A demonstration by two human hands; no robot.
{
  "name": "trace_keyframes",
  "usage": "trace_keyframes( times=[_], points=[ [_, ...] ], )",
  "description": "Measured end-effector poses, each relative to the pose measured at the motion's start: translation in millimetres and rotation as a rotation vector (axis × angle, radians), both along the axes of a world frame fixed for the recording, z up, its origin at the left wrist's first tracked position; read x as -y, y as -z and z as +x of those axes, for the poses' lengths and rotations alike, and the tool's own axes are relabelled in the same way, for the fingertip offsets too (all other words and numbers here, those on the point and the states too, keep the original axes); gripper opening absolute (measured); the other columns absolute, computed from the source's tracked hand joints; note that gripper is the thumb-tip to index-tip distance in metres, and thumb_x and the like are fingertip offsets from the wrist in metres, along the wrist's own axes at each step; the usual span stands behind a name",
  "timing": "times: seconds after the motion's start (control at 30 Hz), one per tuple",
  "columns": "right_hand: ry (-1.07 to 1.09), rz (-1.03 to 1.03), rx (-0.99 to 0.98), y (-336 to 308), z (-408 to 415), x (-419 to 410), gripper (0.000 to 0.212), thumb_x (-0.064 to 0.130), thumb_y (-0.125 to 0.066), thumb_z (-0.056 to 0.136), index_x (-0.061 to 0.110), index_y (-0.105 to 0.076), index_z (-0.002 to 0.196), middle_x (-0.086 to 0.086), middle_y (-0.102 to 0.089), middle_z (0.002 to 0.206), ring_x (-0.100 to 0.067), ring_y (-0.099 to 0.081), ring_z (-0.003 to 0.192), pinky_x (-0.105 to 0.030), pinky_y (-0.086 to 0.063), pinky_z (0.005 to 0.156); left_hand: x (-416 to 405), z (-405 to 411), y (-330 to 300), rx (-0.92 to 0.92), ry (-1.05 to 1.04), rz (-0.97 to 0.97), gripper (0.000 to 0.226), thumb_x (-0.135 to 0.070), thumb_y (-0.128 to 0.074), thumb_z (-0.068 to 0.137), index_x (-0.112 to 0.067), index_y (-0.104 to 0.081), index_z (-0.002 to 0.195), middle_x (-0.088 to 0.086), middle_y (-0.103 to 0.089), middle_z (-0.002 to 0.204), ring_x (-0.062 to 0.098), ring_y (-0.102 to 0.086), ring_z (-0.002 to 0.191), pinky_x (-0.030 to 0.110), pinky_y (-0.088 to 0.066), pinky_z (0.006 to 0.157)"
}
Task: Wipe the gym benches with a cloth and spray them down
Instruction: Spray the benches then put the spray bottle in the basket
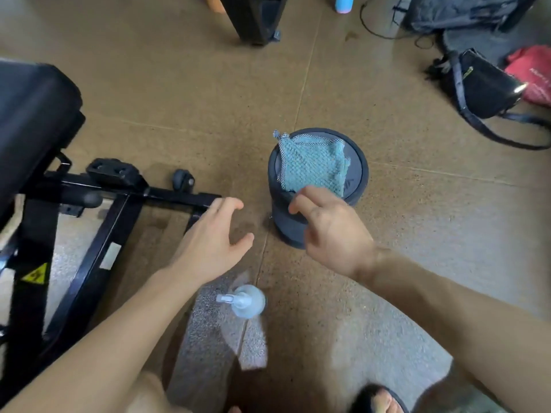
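Nearest, at six o'clock, one clear spray bottle (245,300) stands on the brown speckled floor (179,99), which shows pale patches. Above it, two hands: the left hand (210,241) hovers with fingers spread wide, holding nothing; the right hand (327,228) has loosely curled fingers just beside one teal cloth (313,166), apparently not gripping it. The cloth lies atop one dark cylinder (354,186). One black bench (32,114) at nine o'clock; one black bag (480,84) at two o'clock.
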State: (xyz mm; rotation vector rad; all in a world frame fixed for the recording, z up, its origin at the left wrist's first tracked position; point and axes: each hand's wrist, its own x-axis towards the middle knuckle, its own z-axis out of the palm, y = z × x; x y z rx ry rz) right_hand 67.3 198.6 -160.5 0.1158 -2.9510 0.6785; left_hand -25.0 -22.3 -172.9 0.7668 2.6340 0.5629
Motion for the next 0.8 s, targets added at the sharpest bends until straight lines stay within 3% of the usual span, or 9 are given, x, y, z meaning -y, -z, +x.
trace_keyframes(
  times=[0.07, 0.13, 0.2, 0.23, 0.33, 0.43, 0.53, 0.63, 0.8],
  points=[
    [-0.146, -0.025, 0.239, 6.7, 3.8, 30.0, 0.044, 0.002, -0.051, 0.077, 0.011, -0.059, 0.119, -0.007, -0.056, 0.109, -0.031, -0.058, 0.101, -0.035, -0.051, 0.080, 15.4, 9.9, 12.3, 0.216, 0.048, -0.256, 0.062, -0.060, -0.067, 0.087, -0.030, -0.043, 0.135, -0.009, -0.047, 0.136, 0.017, -0.055, 0.121, 0.045, -0.051, 0.097],
    [-0.197, -0.042, 0.538, 21.2, 3.8, 50.7, 0.057, 0.002, -0.052, 0.084, 0.019, -0.049, 0.139, -0.002, -0.055, 0.104, -0.026, -0.059, 0.094, -0.026, -0.045, 0.068, 24.9, 17.2, 23.8, 0.423, 0.120, -0.439, 0.067, -0.073, -0.064, 0.081, -0.032, -0.047, 0.131, -0.010, -0.050, 0.132, 0.016, -0.056, 0.118, 0.043, -0.050, 0.098],
    [-0.179, -0.073, 0.731, 38.4, 3.8, 63.1, 0.064, 0.003, -0.052, 0.086, 0.023, -0.043, 0.146, -0.003, -0.061, 0.099, -0.023, -0.060, 0.085, -0.025, -0.046, 0.059, 27.5, 21.6, 28.5, 0.529, 0.144, -0.467, 0.062, -0.078, -0.063, 0.077, -0.031, -0.054, 0.117, -0.010, -0.059, 0.119, 0.015, -0.060, 0.107, 0.042, -0.051, 0.095],
    [-0.176, -0.089, 0.775, 43.1, 5.1, 67.9, 0.063, 0.004, -0.054, 0.086, 0.023, -0.045, 0.145, -0.005, -0.065, 0.108, -0.023, -0.063, 0.091, -0.029, -0.052, 0.064, 28.0, 23.9, 28.5, 0.535, 0.162, -0.459, 0.059, -0.078, -0.064, 0.076, -0.031, -0.056, 0.108, -0.009, -0.062, 0.110, 0.015, -0.061, 0.099, 0.039, -0.052, 0.090],
    [-0.219, -0.122, 0.845, 47.4, 13.6, 78.2, 0.064, 0.014, -0.064, 0.087, 0.027, -0.043, 0.146, -0.004, -0.062, 0.132, -0.027, -0.060, 0.118, -0.040, -0.054, 0.094, 27.2, 30.3, 19.7, 0.501, 0.251, -0.467, 0.053, -0.070, -0.075, 0.073, -0.026, -0.056, 0.097, -0.008, -0.061, 0.095, 0.016, -0.058, 0.085, 0.033, -0.041, 0.066],
    [-0.262, -0.128, 0.878, 51.3, 19.3, 83.1, 0.061, 0.011, -0.063, 0.089, 0.028, -0.043, 0.144, -0.003, -0.062, 0.130, -0.026, -0.059, 0.119, -0.040, -0.052, 0.097, 26.6, 32.8, 14.6, 0.396, 0.355, -0.545, 0.032, -0.046, -0.075, 0.083, -0.026, -0.054, 0.095, -0.008, -0.056, 0.092, 0.018, -0.055, 0.082, 0.034, -0.036, 0.060],
    [-0.268, -0.124, 0.874, 58.1, 18.2, 85.3, 0.060, 0.010, -0.064, 0.089, 0.027, -0.044, 0.143, -0.002, -0.064, 0.124, -0.025, -0.061, 0.114, -0.040, -0.053, 0.095, 29.0, 29.4, 10.5, 0.324, 0.386, -0.511, 0.019, -0.039, -0.063, 0.094, -0.030, -0.049, 0.083, -0.008, -0.055, 0.085, 0.019, -0.055, 0.078, 0.035, -0.038, 0.061],
    [-0.253, -0.182, 0.801, 56.6, 14.3, 88.3, 0.051, 0.019, -0.069, 0.086, 0.029, -0.051, 0.133, 0.005, -0.064, 0.114, -0.020, -0.061, 0.107, -0.034, -0.050, 0.089, 30.6, 28.6, 1.1, 0.318, 0.423, -0.460, 0.017, -0.042, -0.061, 0.097, -0.028, -0.054, 0.089, -0.005, -0.059, 0.089, 0.021, -0.058, 0.082, 0.036, -0.040, 0.064],
    [-0.239, -0.319, 0.634, 48.9, 5.4, 92.5, 0.023, 0.018, -0.066, 0.082, 0.037, -0.052, 0.084, 0.017, -0.062, 0.076, 0.000, -0.061, 0.071, -0.020, -0.046, 0.064, 41.4, 25.1, -26.8, 0.159, 0.426, -0.287, 0.023, -0.045, -0.059, 0.099, -0.030, -0.047, 0.086, -0.011, -0.052, 0.087, 0.012, -0.051, 0.080, 0.037, -0.038, 0.063]
  ],
)
